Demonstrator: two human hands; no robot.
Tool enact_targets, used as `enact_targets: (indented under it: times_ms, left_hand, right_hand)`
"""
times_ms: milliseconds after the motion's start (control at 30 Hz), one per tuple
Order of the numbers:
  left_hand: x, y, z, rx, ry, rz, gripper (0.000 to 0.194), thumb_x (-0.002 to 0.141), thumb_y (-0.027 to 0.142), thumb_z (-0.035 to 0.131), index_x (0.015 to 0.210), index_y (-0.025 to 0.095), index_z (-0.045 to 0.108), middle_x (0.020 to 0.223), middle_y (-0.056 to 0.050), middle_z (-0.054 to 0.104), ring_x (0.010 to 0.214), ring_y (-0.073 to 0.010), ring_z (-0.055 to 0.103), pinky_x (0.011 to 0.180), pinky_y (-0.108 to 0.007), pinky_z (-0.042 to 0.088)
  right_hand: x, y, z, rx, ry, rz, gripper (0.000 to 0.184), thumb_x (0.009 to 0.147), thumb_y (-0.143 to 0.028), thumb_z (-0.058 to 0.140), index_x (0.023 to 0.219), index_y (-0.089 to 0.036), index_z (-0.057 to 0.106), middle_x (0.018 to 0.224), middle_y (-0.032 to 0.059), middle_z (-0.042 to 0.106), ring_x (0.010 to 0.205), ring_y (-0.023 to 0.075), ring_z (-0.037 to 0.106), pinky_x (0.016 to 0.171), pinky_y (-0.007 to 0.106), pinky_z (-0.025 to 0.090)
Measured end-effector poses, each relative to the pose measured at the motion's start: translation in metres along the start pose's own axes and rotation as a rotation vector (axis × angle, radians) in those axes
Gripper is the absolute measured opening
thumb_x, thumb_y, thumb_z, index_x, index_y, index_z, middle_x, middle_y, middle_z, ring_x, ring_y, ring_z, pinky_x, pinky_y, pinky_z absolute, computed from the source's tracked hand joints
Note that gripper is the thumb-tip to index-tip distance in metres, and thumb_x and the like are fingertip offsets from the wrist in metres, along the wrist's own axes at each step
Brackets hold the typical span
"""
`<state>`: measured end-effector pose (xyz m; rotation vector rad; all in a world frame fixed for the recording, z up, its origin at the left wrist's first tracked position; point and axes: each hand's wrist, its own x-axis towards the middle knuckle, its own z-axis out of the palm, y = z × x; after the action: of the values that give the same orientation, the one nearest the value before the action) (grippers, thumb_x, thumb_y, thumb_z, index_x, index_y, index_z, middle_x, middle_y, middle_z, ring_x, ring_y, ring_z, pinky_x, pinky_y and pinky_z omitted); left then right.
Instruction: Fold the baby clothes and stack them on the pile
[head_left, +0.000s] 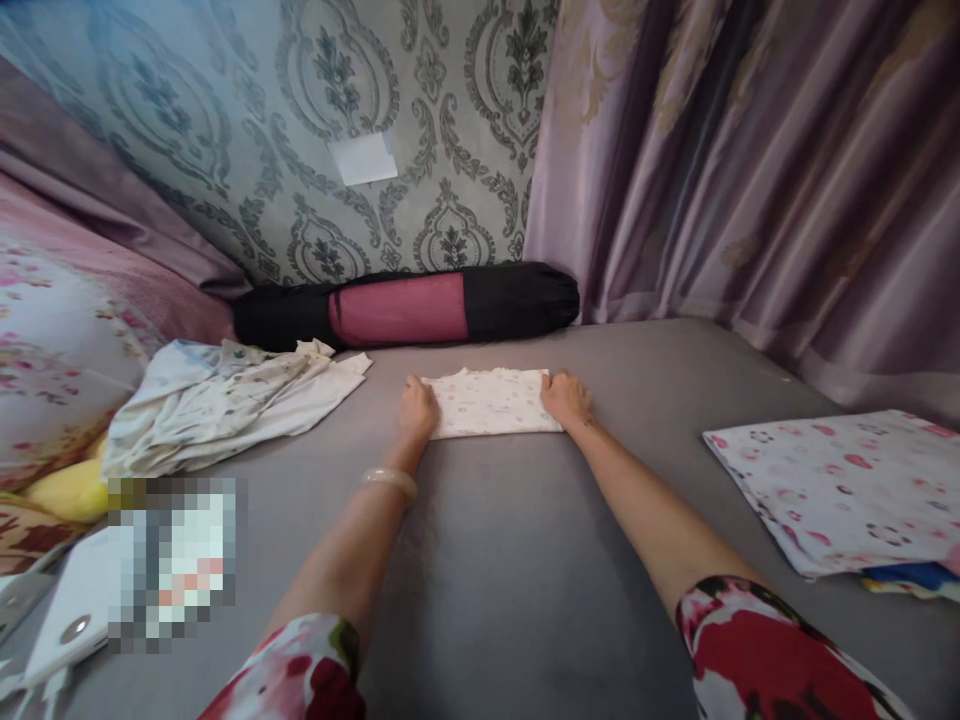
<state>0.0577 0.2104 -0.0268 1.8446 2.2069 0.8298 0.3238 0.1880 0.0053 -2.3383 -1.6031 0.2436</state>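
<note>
A folded white cloth [491, 403] with a small pale print lies flat on the grey bed sheet [495, 560], its long side running left to right. Its left end is held by my left hand [418, 408], fingers curled in at the edge. At the opposite end my right hand [568, 400] is closed on the right edge, with the thumb toward the cloth. The fingertips of both hands are partly hidden. A pale bangle [390, 484] circles my left wrist.
Crumpled light clothes [225, 400] lie at left, near a yellow object [67, 488] and a white device with cables [86, 590]. A black and pink roll bag [397, 308] rests along the wall. Folded printed fabric [847, 490] lies right, below purple curtains [720, 150].
</note>
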Motion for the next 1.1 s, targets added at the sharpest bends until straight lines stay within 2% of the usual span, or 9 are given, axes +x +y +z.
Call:
enact_targets:
  times_ms: [100,233,300,367,433,500,633,800,1100]
  left_hand:
    - [-0.003,0.003,-0.007,0.044,0.014,-0.015,0.03,0.092,0.029,0.039,0.112,0.009,0.049,0.108,-0.027,0.06,0.098,-0.0364,0.062,0.08,-0.046,0.046]
    - [-0.015,0.016,-0.012,0.131,0.087,0.182,0.033,0.094,0.031,0.038,0.111,0.008,0.053,0.118,-0.026,0.055,0.112,-0.0367,0.053,0.093,-0.05,0.04]
    - [-0.023,0.027,-0.01,0.136,0.057,0.321,0.036,0.095,0.033,0.036,0.118,0.01,0.053,0.125,-0.024,0.054,0.118,-0.035,0.049,0.098,-0.049,0.038]
    - [-0.031,0.04,-0.004,0.14,-0.007,0.427,0.04,0.096,0.034,0.036,0.126,0.012,0.05,0.135,-0.02,0.051,0.127,-0.0344,0.043,0.104,-0.049,0.034]
    - [-0.037,0.05,0.001,0.171,-0.07,0.456,0.044,0.095,0.031,0.037,0.133,0.011,0.048,0.143,-0.019,0.046,0.136,-0.0359,0.035,0.11,-0.05,0.027]
    - [-0.04,0.056,0.004,0.209,-0.133,0.438,0.047,0.094,0.027,0.036,0.137,0.01,0.046,0.149,-0.018,0.041,0.141,-0.0375,0.027,0.114,-0.053,0.022]
    - [-0.038,0.055,0.004,0.27,-0.226,0.413,0.05,0.095,0.024,0.033,0.142,0.013,0.043,0.152,-0.015,0.039,0.144,-0.0355,0.023,0.116,-0.056,0.017]
    - [-0.037,0.048,0.005,0.332,-0.228,0.382,0.05,0.099,0.033,0.026,0.144,0.02,0.041,0.152,-0.009,0.04,0.143,-0.0293,0.029,0.116,-0.053,0.02]
    - [-0.038,0.043,0.01,0.34,-0.166,0.306,0.054,0.098,0.043,0.029,0.144,0.019,0.043,0.152,-0.011,0.039,0.141,-0.0297,0.031,0.116,-0.049,0.023]
  right_hand:
    - [0.002,0.003,-0.006,0.044,-0.047,0.011,0.046,0.099,-0.041,0.035,0.116,-0.007,0.06,0.11,0.0249,0.067,0.105,0.0323,0.064,0.084,0.039,0.048]
    - [-0.01,-0.008,-0.012,0.015,0.067,-0.069,0.042,0.1,-0.034,0.031,0.118,-0.006,0.058,0.113,0.0254,0.064,0.107,0.0305,0.062,0.087,0.038,0.045]
    - [-0.021,-0.021,-0.009,-0.015,0.123,-0.225,0.041,0.1,-0.03,0.028,0.118,-0.008,0.058,0.118,0.0239,0.062,0.112,0.0297,0.059,0.093,0.039,0.042]
    - [-0.033,-0.037,-0.003,-0.028,0.097,-0.44,0.042,0.1,-0.029,0.026,0.122,-0.011,0.058,0.126,0.0203,0.059,0.121,0.0285,0.052,0.102,0.042,0.036]
    - [-0.041,-0.051,0.006,-0.033,0.033,-0.626,0.044,0.1,-0.028,0.028,0.134,-0.014,0.051,0.14,0.0159,0.051,0.134,0.0277,0.04,0.111,0.046,0.025]
    - [-0.045,-0.062,0.014,-0.044,-0.039,-0.703,0.048,0.099,-0.029,0.028,0.142,-0.015,0.043,0.151,0.012,0.039,0.142,0.0273,0.026,0.116,0.05,0.014]
    - [-0.042,-0.07,0.025,-0.068,-0.141,-0.702,0.052,0.098,-0.029,0.026,0.147,-0.014,0.037,0.157,0.0095,0.03,0.146,0.0261,0.019,0.117,0.053,0.008]
    - [-0.039,-0.068,0.034,-0.1,-0.181,-0.699,0.056,0.097,-0.029,0.025,0.15,-0.014,0.033,0.158,0.008,0.026,0.146,0.0253,0.018,0.117,0.053,0.011]
    - [-0.038,-0.063,0.047,-0.086,-0.06,-0.624,0.055,0.097,-0.033,0.027,0.149,-0.014,0.037,0.157,0.0089,0.03,0.144,0.0245,0.023,0.116,0.047,0.015]
